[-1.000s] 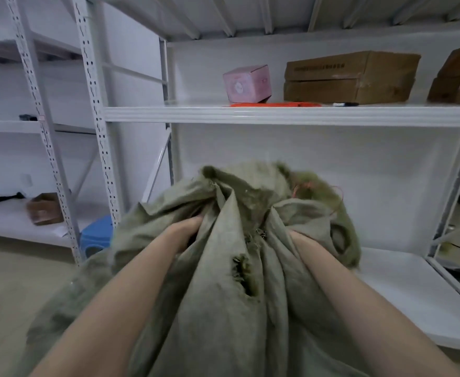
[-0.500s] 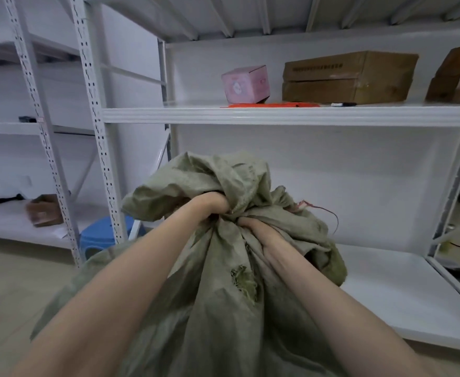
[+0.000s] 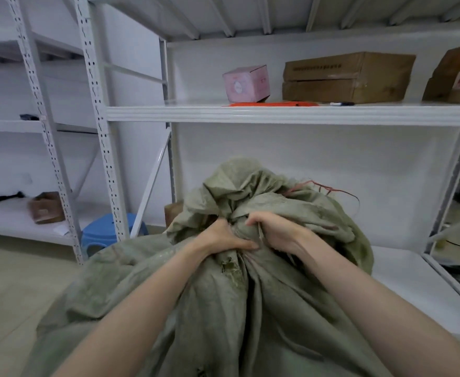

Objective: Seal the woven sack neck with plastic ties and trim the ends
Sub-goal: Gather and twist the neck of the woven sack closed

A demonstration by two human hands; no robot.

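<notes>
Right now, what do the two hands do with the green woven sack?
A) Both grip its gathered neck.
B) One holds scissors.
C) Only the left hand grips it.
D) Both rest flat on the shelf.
A: the left hand and the right hand both curl round the bunched neck of the woven sack, close together.

A white metal shelving rack (image 3: 291,114) carries a small pink cardboard box (image 3: 246,83), a flat orange sheet (image 3: 272,104) and a dark pen (image 3: 341,103) in front of two brown cardboard cartons (image 3: 346,77) — one stacked on the other. Lower left, a round blue plastic stool (image 3: 106,232) stands on the floor; on the neighbouring low shelf lies a small brown box (image 3: 46,208) — near a black strap-like object (image 3: 4,197).
</notes>
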